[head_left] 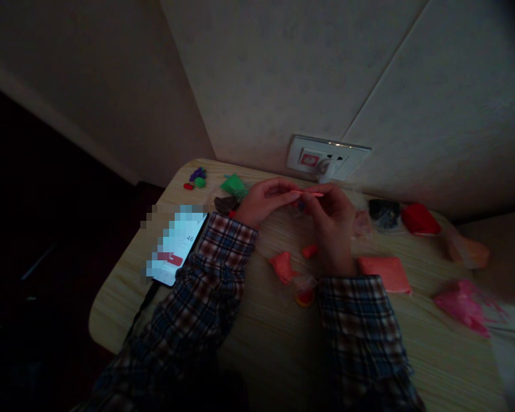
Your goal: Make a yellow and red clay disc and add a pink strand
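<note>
A thin, flattened piece of coral-pink modelling clay (312,194) is pinched between my two hands above the back of the table. My left hand (268,200) has it by the left end, thumb against fingers. On the right end, the thumb and fingers of my right hand (333,220) are closed. Below the hands lie a torn coral clay lump (282,266) and a smaller coral bit (309,250). Beside my right wrist rests a flat coral block of clay (385,273). Part of the held piece is hidden by my fingers.
A lit phone (175,246) with a cable lies left on the wooden table (266,343). Small clay fruits (197,174) and a green packet (234,184) sit at the back left. Black (385,213), red (420,220), orange (468,252) and pink (463,303) packets line the right. Behind is a wall socket (328,158).
</note>
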The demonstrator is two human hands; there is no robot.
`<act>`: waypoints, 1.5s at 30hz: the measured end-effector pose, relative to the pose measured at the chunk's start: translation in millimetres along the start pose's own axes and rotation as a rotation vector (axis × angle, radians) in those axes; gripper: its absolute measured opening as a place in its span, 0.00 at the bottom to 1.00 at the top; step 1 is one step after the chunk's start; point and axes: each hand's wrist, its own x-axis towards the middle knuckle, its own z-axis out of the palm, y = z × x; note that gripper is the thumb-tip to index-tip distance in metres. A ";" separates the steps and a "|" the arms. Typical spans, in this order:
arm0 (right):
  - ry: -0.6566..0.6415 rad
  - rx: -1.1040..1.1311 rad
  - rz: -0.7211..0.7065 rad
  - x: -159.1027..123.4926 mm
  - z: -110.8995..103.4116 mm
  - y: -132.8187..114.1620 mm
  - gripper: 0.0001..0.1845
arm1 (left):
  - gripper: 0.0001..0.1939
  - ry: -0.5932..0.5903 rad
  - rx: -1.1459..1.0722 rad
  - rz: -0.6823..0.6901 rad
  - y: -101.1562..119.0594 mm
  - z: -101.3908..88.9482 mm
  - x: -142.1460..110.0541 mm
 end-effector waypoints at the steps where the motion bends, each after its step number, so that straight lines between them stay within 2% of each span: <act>1: 0.003 -0.009 0.001 0.1 -0.1 0.0 0.03 | 0.13 -0.004 0.007 0.000 0.5 -0.1 -0.2; 9: -0.011 -0.048 -0.021 -0.5 -1.2 1.6 0.03 | 0.14 0.010 0.087 -0.003 3.7 0.5 -1.5; 16: -0.012 -0.041 -0.004 -0.7 -1.2 0.4 0.03 | 0.13 0.011 0.031 0.020 1.7 1.1 -1.2; 28: -0.034 -0.018 0.011 -2.6 2.2 -3.3 0.07 | 0.16 0.013 0.090 0.003 4.1 -0.1 -2.1; 34: -0.022 -0.020 -0.002 -1.8 1.8 -5.6 0.05 | 0.15 0.038 0.048 0.004 3.8 1.7 -1.3; 45: -0.012 -0.055 -0.011 -2.0 1.1 -2.1 0.04 | 0.15 -0.019 0.030 0.047 2.3 0.7 -2.0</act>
